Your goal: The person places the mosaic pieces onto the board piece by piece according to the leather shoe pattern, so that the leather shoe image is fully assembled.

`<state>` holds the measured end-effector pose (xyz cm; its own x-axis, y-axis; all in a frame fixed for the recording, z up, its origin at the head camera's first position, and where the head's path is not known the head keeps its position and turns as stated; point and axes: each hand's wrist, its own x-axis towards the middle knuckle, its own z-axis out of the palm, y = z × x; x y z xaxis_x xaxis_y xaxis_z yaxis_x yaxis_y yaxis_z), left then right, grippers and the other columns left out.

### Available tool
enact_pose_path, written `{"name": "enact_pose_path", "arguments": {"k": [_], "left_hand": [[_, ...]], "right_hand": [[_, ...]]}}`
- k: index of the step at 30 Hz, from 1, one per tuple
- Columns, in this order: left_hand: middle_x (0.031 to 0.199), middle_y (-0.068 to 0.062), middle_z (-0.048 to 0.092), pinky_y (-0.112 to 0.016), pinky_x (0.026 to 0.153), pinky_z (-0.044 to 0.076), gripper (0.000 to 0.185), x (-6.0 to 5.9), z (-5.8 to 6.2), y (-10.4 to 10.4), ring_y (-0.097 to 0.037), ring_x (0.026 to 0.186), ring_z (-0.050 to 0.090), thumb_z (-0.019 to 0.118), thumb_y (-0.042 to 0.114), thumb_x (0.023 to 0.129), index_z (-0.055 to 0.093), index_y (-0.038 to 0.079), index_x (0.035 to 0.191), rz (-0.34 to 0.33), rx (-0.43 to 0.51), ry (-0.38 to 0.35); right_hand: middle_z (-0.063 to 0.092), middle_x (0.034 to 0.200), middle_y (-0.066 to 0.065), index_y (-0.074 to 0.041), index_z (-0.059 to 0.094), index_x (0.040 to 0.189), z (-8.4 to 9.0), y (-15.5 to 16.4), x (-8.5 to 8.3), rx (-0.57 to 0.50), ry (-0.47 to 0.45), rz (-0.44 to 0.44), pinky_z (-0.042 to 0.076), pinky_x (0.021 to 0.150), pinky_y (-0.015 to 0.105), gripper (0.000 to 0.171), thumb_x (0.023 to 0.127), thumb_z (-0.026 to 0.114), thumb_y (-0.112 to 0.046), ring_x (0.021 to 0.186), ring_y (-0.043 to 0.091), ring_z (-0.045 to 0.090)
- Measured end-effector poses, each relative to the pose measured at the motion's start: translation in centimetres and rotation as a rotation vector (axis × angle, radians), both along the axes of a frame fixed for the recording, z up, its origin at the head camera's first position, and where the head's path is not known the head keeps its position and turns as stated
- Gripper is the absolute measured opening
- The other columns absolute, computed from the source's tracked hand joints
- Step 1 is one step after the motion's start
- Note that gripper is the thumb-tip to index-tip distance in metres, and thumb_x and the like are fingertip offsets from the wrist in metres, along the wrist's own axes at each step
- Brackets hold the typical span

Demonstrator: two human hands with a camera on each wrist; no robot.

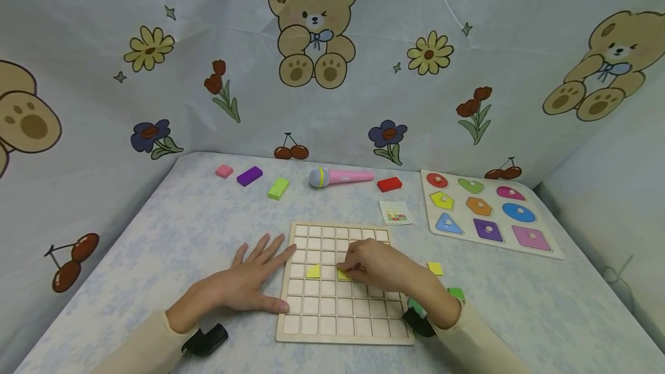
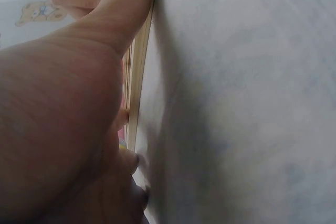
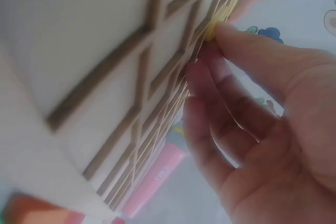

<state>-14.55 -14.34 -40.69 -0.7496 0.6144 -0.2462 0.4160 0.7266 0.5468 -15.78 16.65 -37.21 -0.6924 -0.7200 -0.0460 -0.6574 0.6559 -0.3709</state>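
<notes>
A wooden grid board (image 1: 332, 316) lies on the table in front of me. My left hand (image 1: 249, 281) rests flat beside its left edge, fingers straight, the fingertips touching the board (image 2: 137, 93). My right hand (image 1: 371, 264) is over the middle of the grid and pinches a small yellow piece (image 1: 343, 274) against a cell; the same yellow piece (image 3: 220, 17) shows at my fingertips (image 3: 231, 32) in the right wrist view. A second yellow triangular piece (image 1: 313, 271) sits in a cell just left of it.
Loose yellow (image 1: 435, 268) and green (image 1: 456, 292) pieces lie right of the board. Behind it are a small pattern card (image 1: 396, 212), a pink toy microphone (image 1: 340, 177), pink, purple, green and red blocks, and a shape puzzle tray (image 1: 431, 218) at the right.
</notes>
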Motion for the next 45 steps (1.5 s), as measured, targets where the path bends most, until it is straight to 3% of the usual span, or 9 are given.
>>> {"name": "enact_pose_path", "arguments": {"k": [8,16,21,27,34,45], "left_hand": [[0.169,-0.012,-0.006,-0.072,0.111,-0.010,0.108,0.0,0.1,0.0,-0.040,0.153,-0.014,0.066,0.070,0.083,0.011,0.022,0.163,-0.004,0.009,-0.001],[0.169,-0.014,-0.005,-0.073,0.111,-0.009,0.107,0.2,0.4,0.0,-0.041,0.153,-0.013,0.066,0.069,0.083,0.012,0.020,0.163,-0.007,0.022,0.003],[0.169,-0.013,-0.004,-0.073,0.111,-0.009,0.108,0.3,0.4,0.0,-0.042,0.153,-0.012,0.066,0.069,0.083,0.012,0.020,0.163,0.004,0.022,-0.002],[0.169,-0.012,-0.006,-0.073,0.111,-0.008,0.108,-0.1,0.5,0.2,-0.040,0.153,-0.013,0.065,0.070,0.083,0.011,0.022,0.163,0.005,-0.004,-0.017],[0.169,-0.013,-0.005,-0.074,0.111,-0.008,0.109,0.0,0.5,-0.1,-0.041,0.153,-0.013,0.066,0.070,0.083,0.012,0.021,0.163,0.005,0.005,-0.006],[0.169,-0.013,-0.004,-0.074,0.110,-0.008,0.107,0.1,0.4,0.0,-0.042,0.153,-0.012,0.066,0.069,0.083,0.013,0.022,0.163,-0.007,0.022,0.001]], "right_hand": [[0.067,0.111,-0.005,-0.015,0.074,0.119,0.3,2.5,0.9,0.011,-0.014,-0.058,0.053,0.082,0.026,0.026,0.094,0.072,-0.019,0.095,0.007,0.061],[0.068,0.105,-0.008,-0.017,0.071,0.122,1.0,7.5,0.4,0.007,-0.143,-0.242,0.055,0.079,0.027,0.032,0.091,0.076,-0.024,0.094,0.010,0.061],[0.069,0.105,-0.008,-0.018,0.070,0.113,1.6,9.9,-0.5,0.013,-0.182,-0.325,0.055,0.083,0.032,0.030,0.087,0.080,-0.028,0.099,0.015,0.061],[0.067,0.102,-0.004,-0.017,0.068,0.102,1.7,12.5,-1.0,0.017,-0.223,-0.376,0.053,0.087,0.042,0.026,0.083,0.083,-0.026,0.102,0.021,0.060],[0.064,0.100,-0.001,-0.017,0.068,0.102,1.1,14.5,-1.4,0.044,-0.352,-0.436,0.051,0.087,0.041,0.034,0.075,0.088,-0.024,0.099,0.020,0.057],[0.059,0.093,0.001,-0.015,0.065,0.097,0.4,15.3,-1.5,0.054,-0.389,-0.468,0.051,0.084,0.038,0.035,0.072,0.090,-0.016,0.092,0.020,0.053]]}}
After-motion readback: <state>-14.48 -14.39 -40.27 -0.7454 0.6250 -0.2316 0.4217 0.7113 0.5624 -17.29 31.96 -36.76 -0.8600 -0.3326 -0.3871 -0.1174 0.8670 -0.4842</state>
